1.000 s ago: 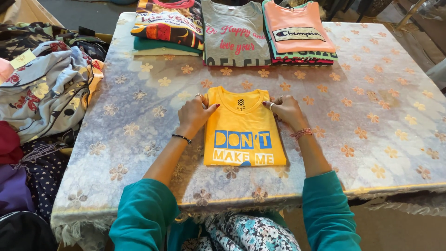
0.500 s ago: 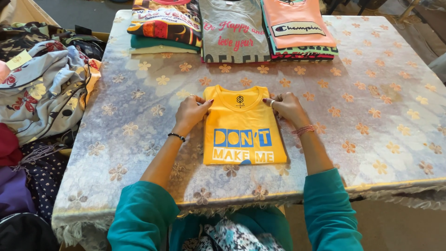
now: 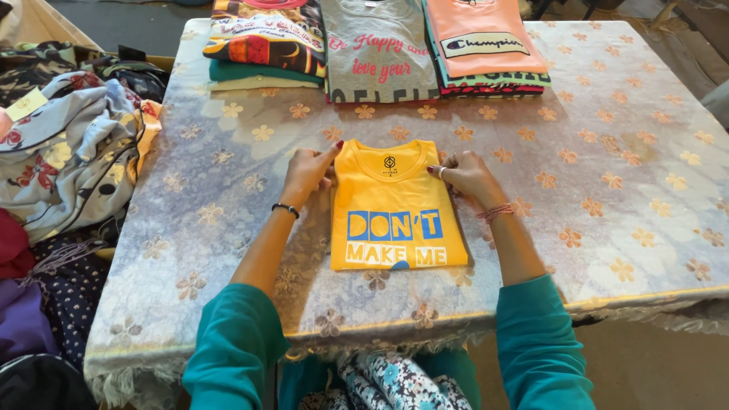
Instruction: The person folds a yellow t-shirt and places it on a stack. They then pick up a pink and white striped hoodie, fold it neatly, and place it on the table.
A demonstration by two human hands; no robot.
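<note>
A folded yellow T-shirt [image 3: 395,205] with blue and white lettering lies flat in the middle of the table [image 3: 607,197], which is covered with a pale floral cloth. My left hand [image 3: 307,175] rests at the shirt's upper left edge, fingers pinching the shoulder. On the upper right edge sits my right hand [image 3: 467,176], fingertips pinching that shoulder. Both wrists carry bracelets, and both arms wear teal sleeves.
At the table's far edge stand three piles of folded shirts: a multicoloured pile [image 3: 262,42], a grey shirt [image 3: 378,53], and a peach-topped pile [image 3: 486,45]. A heap of loose patterned clothes [image 3: 68,152] lies to the left, beside the table.
My hands have stayed on the shirt's shoulders. The view has shifted slightly, so the shirt sits a little lower in the frame.
</note>
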